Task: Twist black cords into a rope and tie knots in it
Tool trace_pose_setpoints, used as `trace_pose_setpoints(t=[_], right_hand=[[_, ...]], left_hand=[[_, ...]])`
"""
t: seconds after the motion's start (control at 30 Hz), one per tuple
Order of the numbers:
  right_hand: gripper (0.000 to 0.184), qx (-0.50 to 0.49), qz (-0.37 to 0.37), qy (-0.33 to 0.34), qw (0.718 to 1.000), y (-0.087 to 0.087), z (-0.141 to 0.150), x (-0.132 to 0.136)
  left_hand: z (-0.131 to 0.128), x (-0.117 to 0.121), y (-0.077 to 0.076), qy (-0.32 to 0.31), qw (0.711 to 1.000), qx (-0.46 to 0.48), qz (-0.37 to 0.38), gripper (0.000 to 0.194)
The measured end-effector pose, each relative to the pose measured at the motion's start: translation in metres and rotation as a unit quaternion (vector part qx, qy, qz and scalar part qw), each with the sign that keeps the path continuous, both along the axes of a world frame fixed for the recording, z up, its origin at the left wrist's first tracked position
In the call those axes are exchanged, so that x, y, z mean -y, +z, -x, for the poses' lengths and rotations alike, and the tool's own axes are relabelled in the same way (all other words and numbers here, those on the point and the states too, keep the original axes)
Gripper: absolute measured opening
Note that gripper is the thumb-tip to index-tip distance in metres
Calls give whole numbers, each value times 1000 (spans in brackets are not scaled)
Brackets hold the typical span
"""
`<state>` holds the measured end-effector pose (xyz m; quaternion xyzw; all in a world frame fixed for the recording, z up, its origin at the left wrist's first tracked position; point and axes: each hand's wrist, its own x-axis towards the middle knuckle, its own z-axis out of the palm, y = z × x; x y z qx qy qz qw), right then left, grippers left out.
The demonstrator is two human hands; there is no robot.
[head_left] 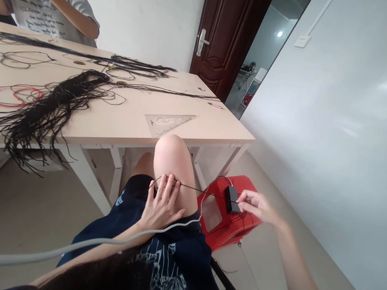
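A thin black cord (195, 189) runs across my raised bare thigh. My left hand (162, 204) lies flat on that thigh with its fingers spread, and the cord passes at its fingertips. Off to the right, my right hand (257, 206) pinches the cord between thumb and fingertips. Right beside those fingertips is a small black box (232, 200), sitting on a red plastic stool (213, 237). More dark cord lies loosely on the stool. From the left fingers a short end of cord trails over my dark shorts.
A big bundle of black cords (55, 102) hangs over the edge of the pale table (125, 128). Also there are red cord (12, 96), a clear set square (167, 123) and a pen (216, 105). A white cable (87, 245) crosses my lap. Another person (53, 7) sits opposite.
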<state>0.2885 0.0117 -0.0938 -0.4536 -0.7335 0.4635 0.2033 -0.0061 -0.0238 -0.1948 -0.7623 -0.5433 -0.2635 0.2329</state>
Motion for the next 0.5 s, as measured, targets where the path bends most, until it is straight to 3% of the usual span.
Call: trace_pose_setpoints(t=[0.13,0.33,0.5], right_hand=[[34,5,-9,-17,1000,-2,0,-2],[30,17,-23,-45,999,-4,1,-4],[30,23,-19,-45,999,-2,2,-2]], left_hand=[[1,5,10,6,1000,-2,-10,58],[1,0,31,22,998,1,-51,25],[1,-10,39,16,998,3,-66,18]])
